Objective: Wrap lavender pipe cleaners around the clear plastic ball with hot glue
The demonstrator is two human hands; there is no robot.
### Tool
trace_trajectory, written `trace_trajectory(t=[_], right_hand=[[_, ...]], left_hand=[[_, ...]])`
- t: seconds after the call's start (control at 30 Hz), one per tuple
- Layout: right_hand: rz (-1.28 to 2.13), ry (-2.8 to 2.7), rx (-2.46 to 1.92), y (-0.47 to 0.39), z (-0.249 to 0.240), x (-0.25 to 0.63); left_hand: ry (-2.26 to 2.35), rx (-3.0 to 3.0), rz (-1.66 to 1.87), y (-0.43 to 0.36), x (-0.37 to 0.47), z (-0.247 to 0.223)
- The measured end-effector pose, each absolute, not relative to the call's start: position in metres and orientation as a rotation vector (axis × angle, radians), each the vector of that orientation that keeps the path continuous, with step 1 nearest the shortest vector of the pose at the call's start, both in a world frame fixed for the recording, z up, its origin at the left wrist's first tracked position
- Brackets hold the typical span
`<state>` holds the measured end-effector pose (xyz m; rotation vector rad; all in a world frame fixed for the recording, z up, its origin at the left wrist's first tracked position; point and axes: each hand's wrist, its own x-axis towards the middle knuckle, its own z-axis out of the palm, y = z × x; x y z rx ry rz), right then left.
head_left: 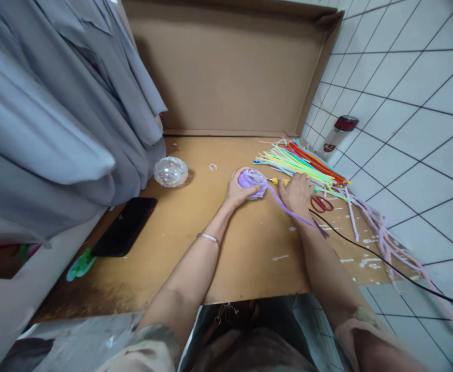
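Note:
Fingers of my left hand (239, 189) wrap round a ball (253, 184) covered in coiled purple strips. A loose purple strip (288, 209) trails from the ball to the right, across my right wrist. My right hand (296, 191) lies over a yellow-handled tool (275, 181), whose metal tip points toward the ball; most of its handle is hidden, and the grip is unclear. Just right of that hand are red-handled scissors (321, 203). Behind it lies a bundle of colourful fuzzy sticks (304, 163).
A clear ball (171, 172) sits at the left, beyond a black phone (125, 227) and a green item (81, 265). A black cable (360, 248) and pale purple strips (383, 232) run along the right. A red-capped bottle (337, 135) stands by the tiled wall.

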<state>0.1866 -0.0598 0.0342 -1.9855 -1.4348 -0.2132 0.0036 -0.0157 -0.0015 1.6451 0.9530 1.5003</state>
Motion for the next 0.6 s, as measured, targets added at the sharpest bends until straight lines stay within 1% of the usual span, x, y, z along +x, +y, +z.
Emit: trace_trajectory(t=[0.1, 0.2, 0.3, 0.47, 0.6], right_hand=[[-0.205, -1.465, -2.266, -0.057, 0.026, 0.196], [-0.179, -1.459, -2.411, -0.055, 0.024, 0.198], [-0.069, -1.369, -2.502, -0.053, 0.028, 0.198], [0.025, -1.192, -2.435, -0.054, 0.036, 0.197], [-0.047, -1.088, -2.244, -0.05, 0.045, 0.192]], left_hand=[[0.944, 1.587, 1.492, -0.013, 0.003, -0.004], [0.93, 1.584, 1.495, -0.01, 0.002, -0.006], [0.948, 1.593, 1.533, -0.006, 0.0, -0.007], [0.953, 1.514, 1.557, 0.007, -0.005, -0.013], [0.899, 1.374, 1.576, 0.013, -0.006, -0.015]])
